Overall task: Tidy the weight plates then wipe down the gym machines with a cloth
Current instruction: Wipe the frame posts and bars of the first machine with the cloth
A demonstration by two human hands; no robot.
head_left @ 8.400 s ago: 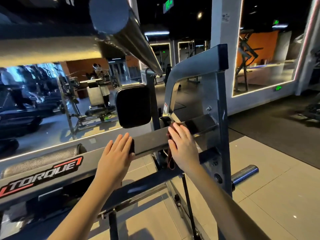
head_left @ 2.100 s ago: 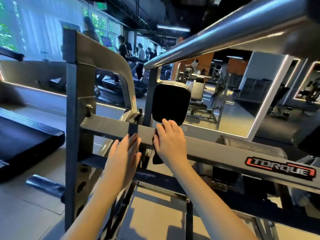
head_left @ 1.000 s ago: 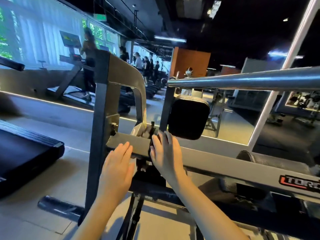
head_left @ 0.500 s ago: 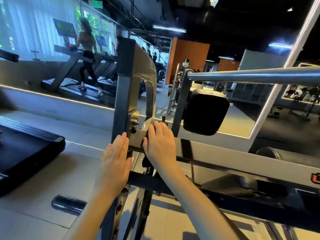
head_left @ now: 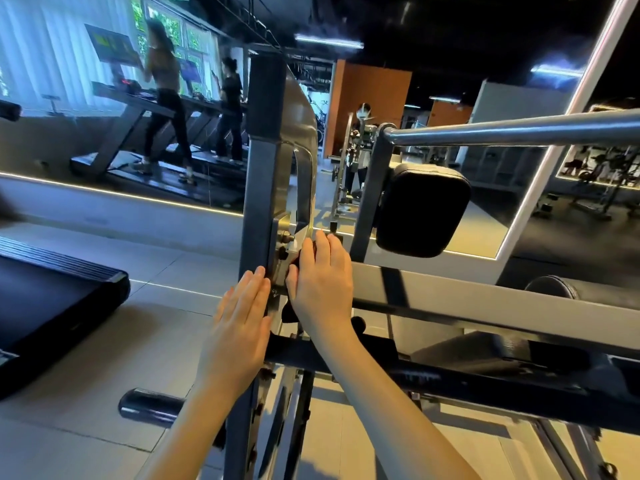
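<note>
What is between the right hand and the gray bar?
A dark cloth, pressed under the right hand against the bar. The head view shows it hanging out below the hand.

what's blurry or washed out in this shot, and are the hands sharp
Head view: the left hand and right hand are sharp; the people on the treadmills are motion-blurred and the curtained window is washed out; the steel bar carries a glare streak; the dark cloth under the right hand is nearly lost in shadow.
</note>
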